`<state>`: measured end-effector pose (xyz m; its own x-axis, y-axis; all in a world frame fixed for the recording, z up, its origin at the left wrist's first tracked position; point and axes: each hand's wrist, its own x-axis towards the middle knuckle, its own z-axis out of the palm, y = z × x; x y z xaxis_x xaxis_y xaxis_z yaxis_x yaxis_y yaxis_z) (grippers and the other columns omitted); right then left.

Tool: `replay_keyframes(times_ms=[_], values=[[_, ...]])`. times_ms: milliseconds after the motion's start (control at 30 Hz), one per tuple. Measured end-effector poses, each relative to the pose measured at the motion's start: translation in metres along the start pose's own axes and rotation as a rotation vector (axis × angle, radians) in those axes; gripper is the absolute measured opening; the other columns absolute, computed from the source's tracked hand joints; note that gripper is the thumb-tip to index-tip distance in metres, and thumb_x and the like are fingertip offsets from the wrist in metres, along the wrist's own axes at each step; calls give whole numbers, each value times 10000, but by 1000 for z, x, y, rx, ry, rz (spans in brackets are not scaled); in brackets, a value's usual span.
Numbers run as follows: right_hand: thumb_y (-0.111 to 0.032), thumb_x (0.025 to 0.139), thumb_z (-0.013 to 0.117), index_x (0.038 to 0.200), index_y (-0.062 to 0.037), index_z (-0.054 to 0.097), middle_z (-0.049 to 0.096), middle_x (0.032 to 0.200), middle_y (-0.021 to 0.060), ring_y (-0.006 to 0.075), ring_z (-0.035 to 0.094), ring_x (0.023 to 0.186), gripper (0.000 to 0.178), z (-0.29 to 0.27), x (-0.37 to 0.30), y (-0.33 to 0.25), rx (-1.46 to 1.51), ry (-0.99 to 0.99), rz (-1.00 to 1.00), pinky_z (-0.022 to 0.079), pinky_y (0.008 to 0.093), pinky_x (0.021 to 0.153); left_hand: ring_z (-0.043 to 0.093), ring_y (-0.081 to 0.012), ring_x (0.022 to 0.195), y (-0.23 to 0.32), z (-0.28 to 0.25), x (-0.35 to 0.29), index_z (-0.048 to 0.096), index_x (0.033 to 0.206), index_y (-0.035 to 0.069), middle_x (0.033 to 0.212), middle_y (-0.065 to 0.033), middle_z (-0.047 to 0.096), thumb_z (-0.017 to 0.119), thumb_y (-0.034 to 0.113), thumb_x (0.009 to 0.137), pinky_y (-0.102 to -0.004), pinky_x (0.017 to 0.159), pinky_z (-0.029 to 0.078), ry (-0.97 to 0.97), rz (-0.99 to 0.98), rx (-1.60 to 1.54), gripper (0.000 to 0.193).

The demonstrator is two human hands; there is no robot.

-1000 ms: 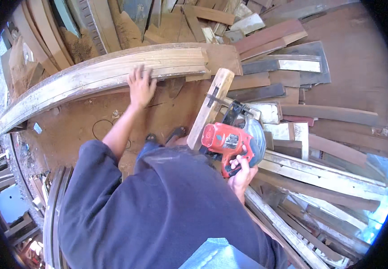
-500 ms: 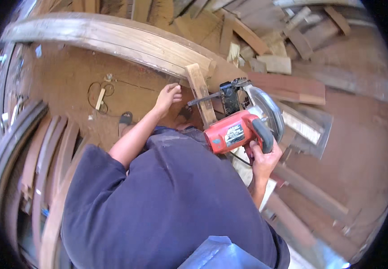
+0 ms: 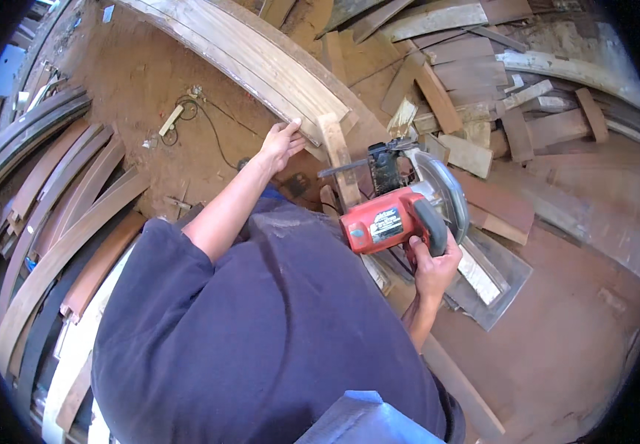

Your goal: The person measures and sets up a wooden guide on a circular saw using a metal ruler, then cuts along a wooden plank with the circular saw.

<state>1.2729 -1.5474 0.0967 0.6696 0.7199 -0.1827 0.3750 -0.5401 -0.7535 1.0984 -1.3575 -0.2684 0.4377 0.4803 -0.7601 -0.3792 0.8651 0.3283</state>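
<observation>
The right hand (image 3: pixel 438 270) has its grip closed around the dark rear handle of a red circular saw (image 3: pixel 383 222), thumb along the near side. The saw sits right of centre, in front of the person's dark shirt (image 3: pixel 260 318), with its curved silver blade guard (image 3: pixel 449 189) on the far right side of the body. A thin dark rod (image 3: pixel 346 169) reaches left from the black front part of the saw and crosses over a short wooden bar (image 3: pixel 342 163). The far end of that bar overlaps the near end of the long pale planks (image 3: pixel 253 63), which slant down from the upper left.

The left hand (image 3: pixel 283 144) is at the near edge of those planks, just left of the bar; its grip is partly curled, with the fingertips at the wood (whether they pinch it or only touch it, I cannot tell).

A dark cable (image 3: pixel 215 133) lies loosely coiled on the brown floor (image 3: pixel 124 81) beyond the left forearm. Curved boards (image 3: pixel 75 244) are stacked at the left, and mixed offcuts (image 3: pixel 464 155) spread across the upper right.
</observation>
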Motion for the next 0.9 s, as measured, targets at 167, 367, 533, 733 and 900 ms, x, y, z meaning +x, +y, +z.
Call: replay_keyframes(times_ms=[167,367,533,733,900], values=[[4,835,749,1085,25,733,731,934,27,111,648,889,251,-20,27,9,-22,-202,10,524,296,836,611,-390,1283,-22,-8,-25,310,1536,-37,1415,-319,538,601,497,1073,-514,1130,498,-41,87,19,765],[-25,854,745,1082,37,728,755,918,47,121,670,858,237,-25,55,28,-137,-336,-192,538,306,811,691,-323,1146,-72,19,-99,221,1642,45,1320,-244,633,435,331,1115,-440,1026,556,-30,186,246,637],[-51,870,742,1092,41,721,765,899,108,142,688,832,241,-25,76,59,-118,-434,-226,545,328,781,743,-258,908,-127,37,-110,33,1713,67,1080,-194,710,495,236,1064,-384,876,609,87,422,532,814],[-96,902,744,1120,31,714,768,893,187,227,746,816,254,-24,97,90,-110,-515,-330,559,387,786,717,-208,774,-142,57,-105,-49,1705,63,958,-134,691,571,228,1060,-350,738,612,140,437,525,909],[-112,914,745,1182,23,696,769,923,216,322,777,865,304,-29,108,87,-285,-597,-216,568,406,795,703,-201,749,-146,60,-100,-86,1699,66,910,-112,667,586,239,1067,-353,705,607,174,485,607,938]])
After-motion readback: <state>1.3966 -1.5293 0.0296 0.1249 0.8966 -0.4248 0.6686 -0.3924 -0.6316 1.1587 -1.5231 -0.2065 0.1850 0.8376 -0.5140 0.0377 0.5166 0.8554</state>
